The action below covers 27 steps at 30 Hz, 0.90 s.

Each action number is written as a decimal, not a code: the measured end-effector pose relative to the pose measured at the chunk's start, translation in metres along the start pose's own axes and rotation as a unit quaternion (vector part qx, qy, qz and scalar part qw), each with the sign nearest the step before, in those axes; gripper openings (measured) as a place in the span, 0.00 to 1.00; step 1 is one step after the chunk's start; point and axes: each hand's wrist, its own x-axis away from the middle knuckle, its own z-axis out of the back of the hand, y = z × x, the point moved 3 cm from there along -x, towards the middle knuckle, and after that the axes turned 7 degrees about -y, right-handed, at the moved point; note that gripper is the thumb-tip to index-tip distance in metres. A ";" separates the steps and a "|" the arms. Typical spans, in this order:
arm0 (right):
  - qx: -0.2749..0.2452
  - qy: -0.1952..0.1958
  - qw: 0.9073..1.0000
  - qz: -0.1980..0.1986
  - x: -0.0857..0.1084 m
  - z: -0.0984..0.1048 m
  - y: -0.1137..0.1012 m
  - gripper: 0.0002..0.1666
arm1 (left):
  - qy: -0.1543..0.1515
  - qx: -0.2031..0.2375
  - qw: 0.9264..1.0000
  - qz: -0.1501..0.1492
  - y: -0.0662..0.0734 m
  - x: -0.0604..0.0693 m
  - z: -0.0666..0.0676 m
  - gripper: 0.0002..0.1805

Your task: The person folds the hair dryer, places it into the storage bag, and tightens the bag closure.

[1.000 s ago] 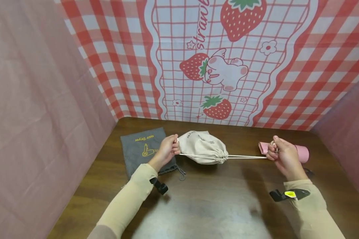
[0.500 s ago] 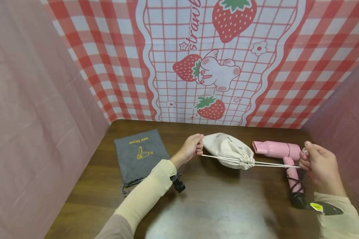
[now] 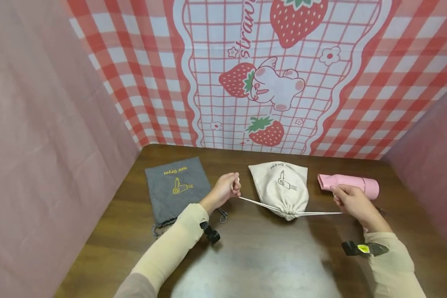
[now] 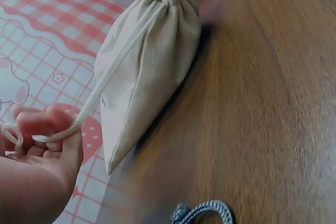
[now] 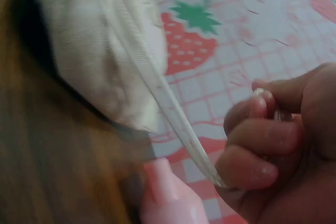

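A cream drawstring bag (image 3: 283,186) with a hair dryer print lies on the table, its gathered mouth toward the front edge. My left hand (image 3: 225,190), left of the bag, grips one white cord (image 3: 258,203); in the left wrist view the cord (image 4: 107,72) runs from the curled fingers of the hand (image 4: 42,166) to the cinched mouth. On the right, my right hand (image 3: 357,205) grips the other cord (image 3: 320,213), in front of a pink hair dryer (image 3: 370,188). The right wrist view shows its fingers curled round that cord (image 5: 173,114).
A grey pouch (image 3: 179,186) printed "Hair Dryer" lies flat at the left of the brown table (image 3: 260,260), with its grey cord (image 3: 222,216) beside my left wrist. Behind the table hangs a red checked strawberry cloth (image 3: 152,82); pink cloth (image 3: 52,124) stands at both sides.
The bag has swung round, its mouth turning from the right toward the front, its print now facing up. Since half a second ago both hands have moved left, the right one farther, over the hair dryer's handle.
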 end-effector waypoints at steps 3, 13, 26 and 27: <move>0.106 0.051 0.993 -0.007 -0.009 -0.006 -0.001 0.26 | 0.001 -0.019 1.000 0.000 0.004 0.001 0.003 0.18; 0.089 0.092 0.992 0.000 -0.045 -0.019 -0.013 0.29 | 0.065 -0.120 0.991 0.012 0.006 -0.003 0.009 0.18; 0.189 0.106 0.976 0.032 -0.061 -0.038 -0.015 0.13 | -0.020 -0.569 0.822 0.005 -0.008 -0.006 -0.015 0.14; 0.197 0.100 0.975 0.033 -0.061 -0.039 -0.015 0.12 | -0.018 -0.576 0.817 0.004 -0.008 -0.006 -0.017 0.14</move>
